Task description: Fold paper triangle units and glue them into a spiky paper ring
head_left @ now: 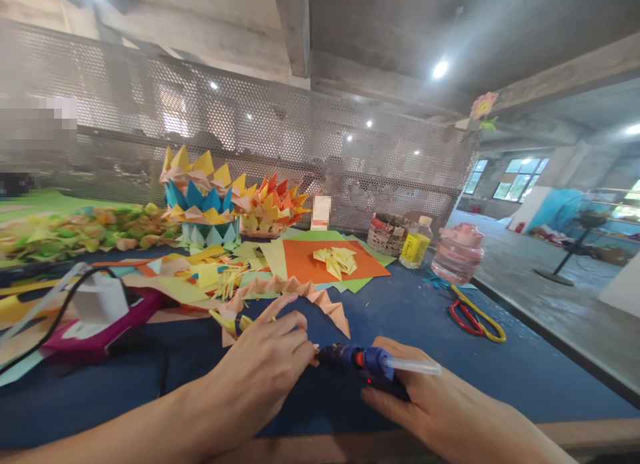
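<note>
My right hand [405, 391] is wrapped round a blue hot glue gun [363, 362]. A clear glue stick [415, 366] sticks out of its back end, and a small red light glows on its side. The gun's nozzle points left, close to the fingers of my left hand [277, 354]. Those fingers are bent and closed on folded paper, mostly hidden by the hand; a small peach bit shows by the nozzle. Just beyond my left hand, a curved strip of peach folded paper points [334, 309] lies on the blue tabletop, with yellow pieces at its left end.
Yellow folded pieces [337, 261] lie on orange paper [300, 259]. Behind are paper crowns [210, 234]. A magenta power strip [107, 337] with cables sits left. At right are scissors [467, 317], a yellow-labelled bottle [416, 244], a pink jug [457, 254] and a woven basket [385, 236].
</note>
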A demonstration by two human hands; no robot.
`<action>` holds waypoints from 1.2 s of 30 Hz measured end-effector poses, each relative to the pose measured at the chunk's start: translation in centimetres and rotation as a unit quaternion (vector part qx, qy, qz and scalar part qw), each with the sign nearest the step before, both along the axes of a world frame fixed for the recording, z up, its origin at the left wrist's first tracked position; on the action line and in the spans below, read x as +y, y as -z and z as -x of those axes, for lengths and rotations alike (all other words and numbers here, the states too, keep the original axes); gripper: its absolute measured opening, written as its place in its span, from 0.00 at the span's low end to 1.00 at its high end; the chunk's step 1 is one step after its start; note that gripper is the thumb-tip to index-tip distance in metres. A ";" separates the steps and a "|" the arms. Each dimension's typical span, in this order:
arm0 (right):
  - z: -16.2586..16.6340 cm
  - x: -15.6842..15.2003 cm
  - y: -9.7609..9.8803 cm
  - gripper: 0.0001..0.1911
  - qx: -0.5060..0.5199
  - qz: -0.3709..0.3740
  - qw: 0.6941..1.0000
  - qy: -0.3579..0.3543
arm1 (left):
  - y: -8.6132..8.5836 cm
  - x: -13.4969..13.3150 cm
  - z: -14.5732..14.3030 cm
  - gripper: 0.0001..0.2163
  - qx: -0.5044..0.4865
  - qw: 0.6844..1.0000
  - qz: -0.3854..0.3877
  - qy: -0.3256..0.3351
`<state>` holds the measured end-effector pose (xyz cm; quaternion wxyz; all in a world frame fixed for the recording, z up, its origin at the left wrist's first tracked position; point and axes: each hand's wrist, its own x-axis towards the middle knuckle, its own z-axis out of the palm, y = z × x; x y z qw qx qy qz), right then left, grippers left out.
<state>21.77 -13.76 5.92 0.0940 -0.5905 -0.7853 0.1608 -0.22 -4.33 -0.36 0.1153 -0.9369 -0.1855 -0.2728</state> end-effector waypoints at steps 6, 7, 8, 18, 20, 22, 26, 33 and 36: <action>-0.5 -0.3 0.1 0.10 -0.009 -0.006 1.000 -0.001 | 0.1 0.0 0.1 0.09 0.005 1.000 0.005 0.000; -0.7 -0.3 0.1 0.10 -0.009 -0.009 1.000 -0.003 | 0.1 0.0 0.1 0.08 0.007 1.000 0.004 0.000; -0.9 -0.3 0.2 0.10 -0.008 -0.014 1.000 -0.004 | 0.1 0.1 0.1 0.08 0.008 1.000 0.004 0.000; 0.0 -0.1 -0.1 0.06 -0.011 -0.028 1.000 -0.003 | 0.0 0.1 0.0 0.08 -0.010 1.000 0.022 0.000; 0.2 0.0 -0.1 0.06 -0.002 -0.023 1.000 -0.006 | 0.1 0.1 0.0 0.08 -0.013 1.000 0.017 0.002; 0.4 0.2 -0.1 0.06 0.004 -0.018 1.000 -0.009 | 0.1 0.1 0.0 0.08 -0.011 1.000 0.010 0.000; 0.4 0.2 -0.2 0.06 -0.006 -0.008 1.000 -0.005 | 0.1 0.2 0.0 0.08 -0.003 1.000 0.007 0.000; -0.6 -0.1 -0.1 0.07 -0.027 -0.011 1.000 -0.004 | 0.0 0.1 0.1 0.08 0.008 1.000 0.011 -0.005; -0.9 -0.3 -0.1 0.07 -0.029 -0.014 0.999 -0.004 | 0.1 0.1 0.1 0.07 0.012 1.000 0.009 -0.005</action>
